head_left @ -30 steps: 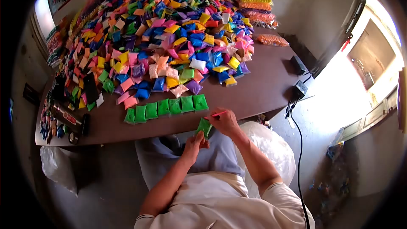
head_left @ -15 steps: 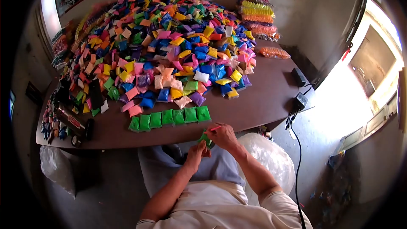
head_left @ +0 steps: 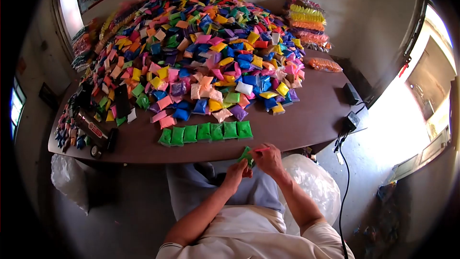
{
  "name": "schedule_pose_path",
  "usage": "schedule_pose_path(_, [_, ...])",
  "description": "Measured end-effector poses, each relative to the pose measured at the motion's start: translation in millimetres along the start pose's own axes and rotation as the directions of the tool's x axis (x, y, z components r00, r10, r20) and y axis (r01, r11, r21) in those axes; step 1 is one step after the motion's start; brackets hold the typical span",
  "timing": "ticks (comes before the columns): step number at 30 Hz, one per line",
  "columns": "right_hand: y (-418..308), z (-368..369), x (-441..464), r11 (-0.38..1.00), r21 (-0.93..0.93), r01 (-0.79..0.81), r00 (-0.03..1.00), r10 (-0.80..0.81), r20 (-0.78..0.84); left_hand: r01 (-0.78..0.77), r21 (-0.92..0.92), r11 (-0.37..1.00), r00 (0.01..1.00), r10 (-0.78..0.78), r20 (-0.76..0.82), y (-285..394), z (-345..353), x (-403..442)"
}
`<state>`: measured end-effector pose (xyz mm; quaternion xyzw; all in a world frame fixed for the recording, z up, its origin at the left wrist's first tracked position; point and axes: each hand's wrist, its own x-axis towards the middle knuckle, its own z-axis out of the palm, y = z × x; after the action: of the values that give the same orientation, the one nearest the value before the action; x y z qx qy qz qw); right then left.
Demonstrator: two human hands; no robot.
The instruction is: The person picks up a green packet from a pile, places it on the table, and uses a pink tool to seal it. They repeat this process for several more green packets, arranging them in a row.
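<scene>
Seven green packets [head_left: 203,132] laid out side by side, near the middle of the tabletop's [head_left: 297,115] front edge. One more green packet [head_left: 246,154], outside the row and just past that edge, pinched in the left hand [head_left: 234,175]. In the right hand [head_left: 270,161], gripped at that packet: a thin pinkish-red stick [head_left: 262,149], exact contact unclear. Behind, a huge multicoloured heap [head_left: 206,48], reaching the left edge.

Large brown tabletop [head_left: 306,115]: smooth, faintly glossy
Row of green packets [head_left: 203,132]: clear plastic film, shiny and wrinkled
Heap of small multicoloured packets [head_left: 191,57]: glossy plastic
Big translucent white bag [head_left: 314,180]: thin plastic, crinkled, shiny
Grey trousers [head_left: 261,185]: soft matt cloth
Cream shirt [head_left: 244,240]: matt cloth
</scene>
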<state>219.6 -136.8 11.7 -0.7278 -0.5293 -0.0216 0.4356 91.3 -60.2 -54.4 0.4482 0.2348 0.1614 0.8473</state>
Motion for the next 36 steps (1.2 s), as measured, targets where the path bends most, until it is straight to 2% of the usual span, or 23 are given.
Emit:
schedule_pose_path(2, [10.8,1.6,3.5,0.991,-0.13,0.033,0.987,-0.053,-0.151,-0.002,0.013,1.0,1.0,0.002,-0.001,5.6,3.1,-2.1])
schedule_pose_path(3, [14.1,2.0,1.6,0.992,-0.127,0.03,0.988,-0.048,-0.146,-0.008,0.01,1.0,1.0,0.008,0.014,8.4,4.4,-2.6])
schedule_pose_path(5, [11.2,-2.5,3.0,0.995,-0.033,-0.093,0.981,0.086,-0.174,-0.014,0.004,1.0,0.999,0.014,0.029,8.3,5.3,-0.8])
schedule_pose_path(9, [2.7,2.3,-4.8,0.994,0.067,-0.088,0.988,0.096,-0.118,0.004,0.011,1.0,1.0,-0.004,0.004,2.7,5.3,1.3])
schedule_pose_path(11, [1.4,5.3,-2.6,0.998,-0.01,0.054,0.995,-0.055,-0.088,-0.003,0.008,1.0,1.0,0.003,0.003,6.1,9.5,-0.2])
schedule_pose_path(12, [5.9,8.0,-0.7,0.998,-0.007,0.063,0.994,-0.063,-0.09,0.022,0.023,0.999,1.0,-0.022,-0.014,9.2,11.0,-1.4])
schedule_pose_path(14, [18.1,13.3,3.6,0.999,-0.044,-0.004,0.988,-0.003,-0.152,0.037,0.04,0.999,0.998,-0.035,-0.047,12.0,11.0,-0.7])
schedule_pose_path(17, [22.0,10.8,11.7,0.995,-0.081,-0.065,0.984,0.05,-0.169,-0.04,0.004,0.999,0.998,0.04,-0.038,4.5,5.9,1.3])
schedule_pose_path(18, [19.8,7.8,12.3,0.989,0.018,-0.145,0.978,0.146,-0.147,-0.006,0.018,1.0,1.0,0.007,-0.019,3.8,3.3,1.3])
schedule_pose_path(21, [-4.3,-4.6,11.5,0.993,0.051,-0.106,0.994,0.108,-0.029,0.048,0.031,0.998,0.998,-0.047,-0.038,-0.7,1.2,0.5])
schedule_pose_path(22, [-2.6,0.6,8.0,0.999,0.031,-0.015,0.999,0.016,-0.036,0.044,0.008,0.999,0.999,-0.044,-0.012,-2.2,0.8,2.5])
schedule_pose_path(26, [-1.3,11.2,7.6,0.999,0.042,-0.025,1.0,0.025,0.005,0.016,-0.003,1.0,1.0,-0.016,0.021,4.5,4.9,-0.8])
schedule_pose_path(28, [9.2,11.6,13.4,0.979,-0.149,-0.137,0.99,0.14,0.005,0.006,0.005,1.0,0.999,-0.007,0.035,10.0,4.1,-1.6])
schedule_pose_path(30, [28.0,13.2,18.1,0.98,-0.181,-0.084,0.995,0.073,-0.066,-0.022,0.042,0.999,1.0,0.021,0.018,4.4,3.5,1.1])
schedule_pose_path(32, [17.2,-0.5,21.7,0.983,-0.093,-0.16,0.987,0.156,-0.047,0.02,0.032,0.999,1.0,-0.02,0.0,3.3,0.5,2.6])
schedule_pose_path(33, [13.3,-3.7,17.8,0.976,-0.108,-0.191,0.982,0.188,-0.032,0.03,0.037,0.999,0.999,-0.029,-0.025,0.8,-1.6,2.4])
schedule_pose_path(34, [9.3,-4.9,14.7,0.987,-0.021,-0.162,0.987,0.162,-0.007,0.061,0.021,0.998,0.998,-0.06,-0.022,-3.2,-2.4,1.8])
schedule_pose_path(35, [5.7,-4.0,13.2,0.99,0.071,-0.125,0.992,0.124,0.01,0.026,0.016,1.0,1.0,-0.026,0.003,-4.4,-4.3,3.3])
schedule_pose_path(36, [1.5,-1.7,10.8,0.988,0.065,-0.138,0.99,0.137,0.02,-0.014,0.011,1.0,1.0,0.014,0.025,-4.8,-5.3,5.0])
